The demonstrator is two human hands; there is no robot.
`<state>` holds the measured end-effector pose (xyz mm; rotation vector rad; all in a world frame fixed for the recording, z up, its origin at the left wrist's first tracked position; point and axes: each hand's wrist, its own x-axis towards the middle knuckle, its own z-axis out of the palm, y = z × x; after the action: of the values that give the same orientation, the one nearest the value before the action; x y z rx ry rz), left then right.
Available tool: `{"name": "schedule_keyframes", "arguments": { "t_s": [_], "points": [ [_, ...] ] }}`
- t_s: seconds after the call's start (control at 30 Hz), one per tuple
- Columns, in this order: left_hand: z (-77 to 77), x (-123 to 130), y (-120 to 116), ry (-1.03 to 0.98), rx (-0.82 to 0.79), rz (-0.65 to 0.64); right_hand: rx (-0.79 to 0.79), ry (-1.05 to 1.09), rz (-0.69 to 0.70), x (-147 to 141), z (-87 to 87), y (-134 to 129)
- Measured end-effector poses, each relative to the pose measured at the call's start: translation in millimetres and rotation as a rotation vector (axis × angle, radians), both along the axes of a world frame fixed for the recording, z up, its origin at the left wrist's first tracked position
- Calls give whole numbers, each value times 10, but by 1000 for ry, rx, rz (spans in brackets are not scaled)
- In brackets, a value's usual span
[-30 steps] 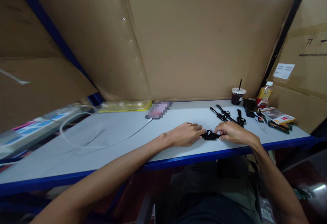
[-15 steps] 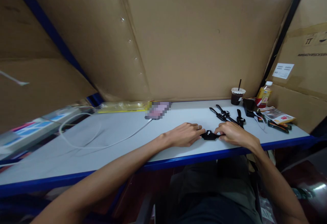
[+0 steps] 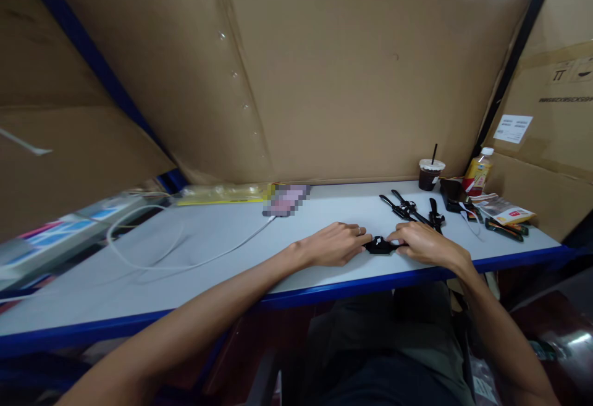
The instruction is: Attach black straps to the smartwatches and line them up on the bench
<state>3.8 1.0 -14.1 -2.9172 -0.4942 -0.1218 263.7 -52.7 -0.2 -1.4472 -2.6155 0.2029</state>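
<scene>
Head view, clock face centred on the black tool (image 3: 380, 246) with twelve pointing away from the person: that tool lies low over the near part of the white table (image 3: 345, 205), its middle section showing between the two hands. Left hand (image 3: 337, 244) comes in from nine o'clock, back upward, wrist nearly straight, forearm slanting up from seven; its bent fingers are closed on the tool's left end. Right hand (image 3: 421, 242) sits at three, wrist bent, forearm rising from between four and five, thumb and fingers clamped on the right end.

Around them, similar black tools (image 3: 407, 207) lie at one o'clock, with another dark tool (image 3: 435, 213) at two, just beyond the right hand. Farther off stand a lidded cup (image 3: 430, 176) at one and a bottle (image 3: 479, 172) at two; a packet (image 3: 504, 209) rests past two. A phone (image 3: 288, 199), pixelated, lies at ten, its white cable (image 3: 231, 248) looping toward nine. Cardboard (image 3: 347, 84) walls off twelve.
</scene>
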Motion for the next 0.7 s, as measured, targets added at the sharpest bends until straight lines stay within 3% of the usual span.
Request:
{"name": "schedule_keyframes", "arguments": {
  "t_s": [0.7],
  "points": [
    [24,13,-21,32,42,11,3,-52,-35,-73,103,-89]
  ]
}}
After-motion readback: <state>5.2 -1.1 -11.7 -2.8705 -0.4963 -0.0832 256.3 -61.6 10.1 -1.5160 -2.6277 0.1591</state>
